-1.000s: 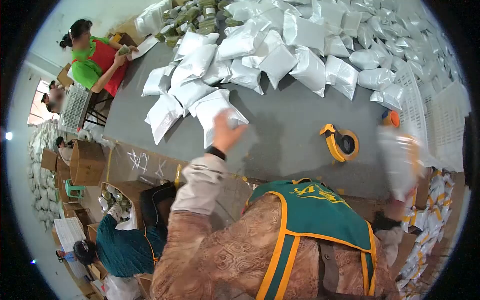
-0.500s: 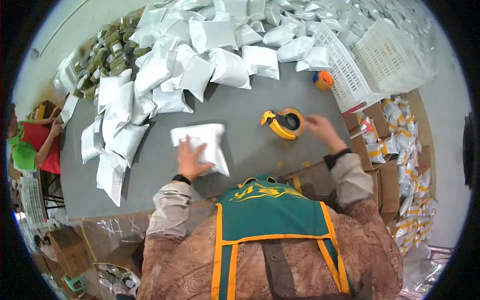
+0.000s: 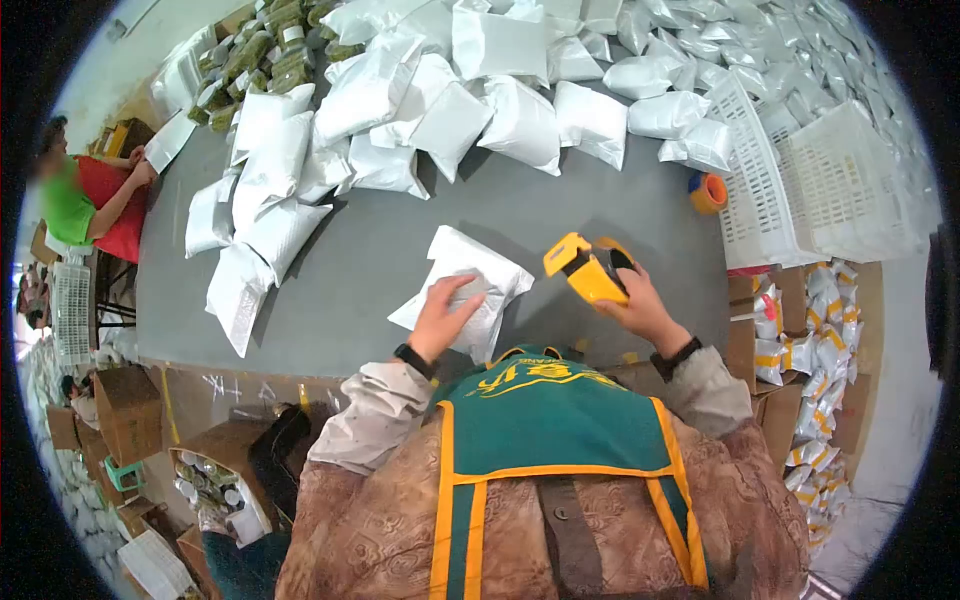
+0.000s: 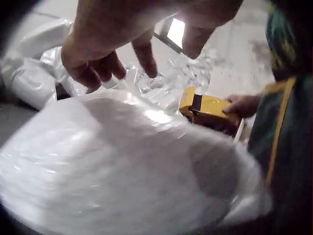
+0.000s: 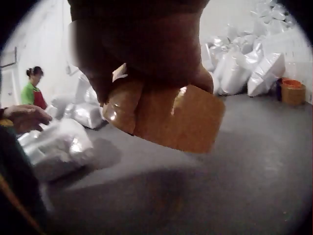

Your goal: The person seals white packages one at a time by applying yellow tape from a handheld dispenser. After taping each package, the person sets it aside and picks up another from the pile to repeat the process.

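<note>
A plump white mailing bag lies on the grey table in front of the person's apron. The left hand rests on its near side with spread, slightly bent fingers. In the left wrist view, the fingers arch over the bag's far edge. To the right, the right hand grips a yellow tape dispenser, its head pointing toward the bag. The right wrist view shows the brown tape roll beneath the right hand, with the hand covering much of the dispenser.
White bags are heaped along the back and left, beside green-filled packages. An orange tape roll stands by a white plastic crate. Taped bags fill a carton at lower right. Another person works at far left.
The left hand drew the bag from the pile toward the body. The right hand, earlier carrying a bag beside the crate, reached the tape dispenser and now holds it nearer the bag.
</note>
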{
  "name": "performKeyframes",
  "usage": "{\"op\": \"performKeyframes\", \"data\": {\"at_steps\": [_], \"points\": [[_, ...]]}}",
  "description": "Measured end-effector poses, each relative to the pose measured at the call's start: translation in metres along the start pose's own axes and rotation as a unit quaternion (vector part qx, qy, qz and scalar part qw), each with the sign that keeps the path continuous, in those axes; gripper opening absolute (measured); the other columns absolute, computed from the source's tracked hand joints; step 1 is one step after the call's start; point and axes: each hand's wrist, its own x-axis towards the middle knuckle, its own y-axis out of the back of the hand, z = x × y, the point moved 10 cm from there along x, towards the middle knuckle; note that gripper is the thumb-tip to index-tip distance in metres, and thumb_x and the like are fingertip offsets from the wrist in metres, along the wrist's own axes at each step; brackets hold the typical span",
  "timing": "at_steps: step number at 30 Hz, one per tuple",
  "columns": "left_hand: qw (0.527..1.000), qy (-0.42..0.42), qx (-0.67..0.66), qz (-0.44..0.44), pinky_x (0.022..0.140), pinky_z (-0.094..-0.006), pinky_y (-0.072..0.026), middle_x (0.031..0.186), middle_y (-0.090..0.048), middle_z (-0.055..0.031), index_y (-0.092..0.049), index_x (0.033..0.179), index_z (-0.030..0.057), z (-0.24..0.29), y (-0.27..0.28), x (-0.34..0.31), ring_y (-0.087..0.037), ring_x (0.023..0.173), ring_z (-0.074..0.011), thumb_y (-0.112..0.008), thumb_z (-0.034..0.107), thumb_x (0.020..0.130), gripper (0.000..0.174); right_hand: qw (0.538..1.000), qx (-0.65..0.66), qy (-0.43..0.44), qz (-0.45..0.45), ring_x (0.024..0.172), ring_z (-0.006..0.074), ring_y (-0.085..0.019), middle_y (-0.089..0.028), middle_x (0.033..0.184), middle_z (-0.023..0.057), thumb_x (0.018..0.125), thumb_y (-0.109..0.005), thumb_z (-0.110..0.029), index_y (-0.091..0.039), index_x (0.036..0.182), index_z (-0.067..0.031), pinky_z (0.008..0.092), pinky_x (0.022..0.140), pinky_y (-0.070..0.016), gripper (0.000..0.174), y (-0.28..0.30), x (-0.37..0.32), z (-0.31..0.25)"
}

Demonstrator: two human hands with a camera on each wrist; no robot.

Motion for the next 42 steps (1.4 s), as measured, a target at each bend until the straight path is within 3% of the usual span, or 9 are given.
{"op": "performKeyframes", "data": {"at_steps": [15,18,21,26,30,33,35,38,42], "points": [[0.946,0.020,-0.310,-0.092,0.083,-0.0275,-0.0439,0.095,-0.062,-0.0038,-0.068,0.094,-0.0034,0.069,-0.010,-0.017,-0.056,0.091,-0.0137,-0.060,0.009,0.090,0.015,0.975,0.057,0.215,-0.017,0.101,0.0326,-0.056,-0.061,0.099,0.0117,0.069,-0.077,-0.021,-0.054,0.105,-0.0056,0.0616,0.110,-0.0196,0.045,-0.004,-0.035,-0.143],[0.879,0.161,-0.441,-0.085,0.084,-0.0271,-0.0451,0.094,-0.064,-0.0020,-0.065,0.098,-0.0033,0.051,-0.020,-0.021,-0.057,0.089,-0.0113,-0.057,0.014,0.093,0.020,0.977,0.131,0.152,-0.067,0.096,0.0352,-0.057,-0.061,0.095,0.0139,0.072,-0.076,-0.026,-0.057,0.103,-0.0037,0.0529,0.109,-0.0299,0.043,-0.012,-0.029,-0.136],[0.911,0.176,-0.346,-0.138,0.085,-0.0271,-0.0458,0.093,-0.065,-0.0039,-0.066,0.096,-0.0026,0.029,-0.028,-0.017,-0.058,0.089,-0.0120,-0.058,0.012,0.092,0.018,0.960,0.248,0.032,-0.127,0.089,0.0389,-0.058,-0.062,0.090,0.0165,0.074,-0.076,-0.031,-0.060,0.099,-0.0020,0.0434,0.100,-0.0405,0.041,-0.026,-0.028,-0.107],[0.921,0.137,-0.361,-0.058,0.082,-0.0281,-0.0473,0.092,-0.068,-0.0073,-0.068,0.092,-0.0034,0.035,0.026,0.031,-0.062,0.085,-0.0150,-0.060,0.007,0.088,0.014,0.940,0.306,-0.121,-0.088,0.072,0.0118,-0.061,-0.065,0.080,0.0061,0.076,-0.076,-0.034,-0.062,0.100,0.0020,0.0280,0.064,-0.0489,0.045,-0.008,-0.047,-0.060],[0.938,0.171,-0.292,0.075,0.077,-0.0316,-0.0495,0.093,-0.069,-0.0108,-0.069,0.093,-0.0009,-0.068,0.135,0.087,-0.064,0.080,-0.0167,-0.064,0.016,0.086,0.018,0.931,0.225,-0.267,-0.111,0.072,0.0195,-0.066,-0.068,0.080,0.0129,0.078,-0.072,-0.045,-0.066,0.095,0.0060,0.0328,0.064,-0.0506,0.054,-0.022,-0.077,0.021],[0.920,0.351,-0.168,0.039,0.075,-0.0373,-0.0500,0.091,-0.069,-0.0153,-0.068,0.092,-0.0006,-0.175,0.088,0.076,-0.065,0.081,-0.0231,-0.066,0.030,0.086,0.032,0.907,0.020,-0.372,-0.198,0.077,0.0286,-0.067,-0.068,0.081,0.0184,0.075,-0.069,-0.055,-0.069,0.091,0.0060,0.0374,0.070,-0.0508,0.063,-0.061,-0.064,0.034],[0.965,0.218,0.138,-0.035,0.072,-0.0403,-0.0497,0.087,-0.069,-0.0177,-0.068,0.084,-0.0004,-0.203,0.049,0.096,-0.065,0.077,-0.0302,-0.062,0.038,0.088,0.039,0.904,0.034,-0.371,-0.209,0.077,0.0367,-0.066,-0.067,0.081,0.0245,0.072,-0.065,-0.063,-0.069,0.087,0.0070,0.0419,0.070,-0.0509,0.072,-0.106,-0.049,0.048],[0.916,0.078,0.361,0.159,0.074,-0.0413,-0.0497,0.085,-0.069,-0.0192,-0.070,0.081,-0.0006,-0.136,0.059,0.094,-0.065,0.078,-0.0355,-0.061,0.044,0.087,0.045,0.899,0.028,-0.371,-0.229,0.076,0.0362,-0.067,-0.067,0.080,0.0248,0.071,-0.066,-0.062,-0.068,0.086,0.0083,0.0424,0.069,-0.0509,0.072,-0.115,-0.020,0.027],[0.960,0.272,0.010,-0.061,0.085,-0.0397,-0.0473,0.102,-0.067,-0.0215,-0.065,0.111,0.0004,-0.144,0.034,0.096,-0.064,0.090,-0.0348,-0.059,0.052,0.086,0.057,0.908,0.035,-0.349,-0.231,0.079,0.0373,-0.066,-0.067,0.083,0.0257,0.072,-0.065,-0.063,-0.067,0.087,0.0102,0.0432,0.070,-0.0509,0.075,-0.109,-0.010,0.031]]}}
